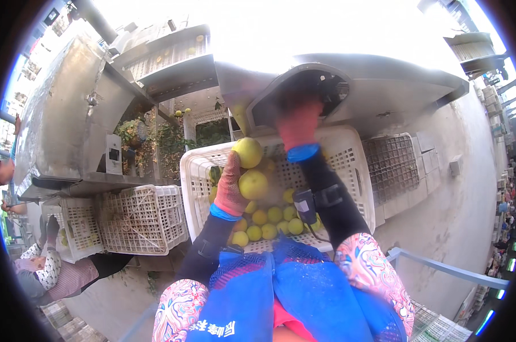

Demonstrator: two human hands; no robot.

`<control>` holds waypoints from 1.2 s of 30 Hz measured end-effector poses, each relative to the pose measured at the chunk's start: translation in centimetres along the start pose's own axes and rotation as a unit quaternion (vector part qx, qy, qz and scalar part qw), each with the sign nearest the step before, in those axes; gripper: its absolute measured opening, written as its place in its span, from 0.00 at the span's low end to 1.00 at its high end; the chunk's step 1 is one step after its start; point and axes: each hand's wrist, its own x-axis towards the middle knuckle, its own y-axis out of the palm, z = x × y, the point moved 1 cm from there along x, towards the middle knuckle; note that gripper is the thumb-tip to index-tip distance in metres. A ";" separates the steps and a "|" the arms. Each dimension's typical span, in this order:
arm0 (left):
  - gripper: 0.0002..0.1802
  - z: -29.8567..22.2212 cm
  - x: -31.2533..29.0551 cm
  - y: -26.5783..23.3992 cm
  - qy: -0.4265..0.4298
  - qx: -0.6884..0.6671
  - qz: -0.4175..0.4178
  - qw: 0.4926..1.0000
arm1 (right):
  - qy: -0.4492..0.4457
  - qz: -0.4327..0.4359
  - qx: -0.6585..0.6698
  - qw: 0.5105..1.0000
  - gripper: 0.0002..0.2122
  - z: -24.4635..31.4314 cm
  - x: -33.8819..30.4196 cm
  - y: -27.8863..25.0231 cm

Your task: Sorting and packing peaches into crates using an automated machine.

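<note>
Yellow-green fruits (268, 231) lie along the near side of our white basket (355, 171), which we judge only part-filled. Our left hand (230, 189) grasps two more fruits (253, 185); our right hand (299, 126) enters a far dark opening (333, 94), its grip hidden.

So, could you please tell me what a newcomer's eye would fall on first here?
Probably the two yellow-green fruits by the gloved left hand, at the picture's middle. Next comes the gloved right hand, up at the dark opening above the white crate. More fruits lie at the crate's near end.
</note>
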 end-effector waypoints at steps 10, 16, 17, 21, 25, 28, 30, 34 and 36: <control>0.43 -1.5 -0.1 1.0 -0.128 0.014 -0.057 0.990 | -0.123 0.216 0.372 0.894 0.31 1.7 -5.6 -6.9; 0.35 -2.5 0.5 1.2 -0.104 0.258 -0.012 0.960 | 0.031 0.183 0.349 0.919 0.36 2.2 -5.1 -8.0; 0.33 -2.9 0.8 1.6 -0.096 0.297 -0.013 0.950 | 0.073 0.193 0.318 0.925 0.38 2.1 -4.8 -7.9; 0.26 -2.6 1.3 4.2 -0.026 0.369 -0.088 0.925 | 0.087 0.061 0.226 0.968 0.41 1.7 -5.0 -5.1; 0.23 -1.9 1.1 3.8 -0.007 0.286 -0.058 0.957 | 0.077 -0.047 0.157 0.983 0.32 1.3 -4.5 -3.0; 0.26 -2.4 -0.2 3.8 0.130 0.557 -0.027 0.820 | 0.088 -0.028 0.089 0.992 0.29 1.8 -4.1 -2.1; 0.21 -1.8 -0.5 3.1 0.120 0.474 -0.004 0.873 | 0.095 0.008 0.037 0.995 0.27 0.7 -2.5 0.4; 0.18 -1.8 -0.1 3.5 0.153 0.598 -0.005 0.787 | 0.064 -0.040 0.049 0.996 0.24 -1.1 0.4 1.1; 0.19 -1.9 0.0 3.4 0.113 0.669 -0.026 0.734 | 0.118 0.080 0.211 0.967 0.26 0.1 1.4 -3.0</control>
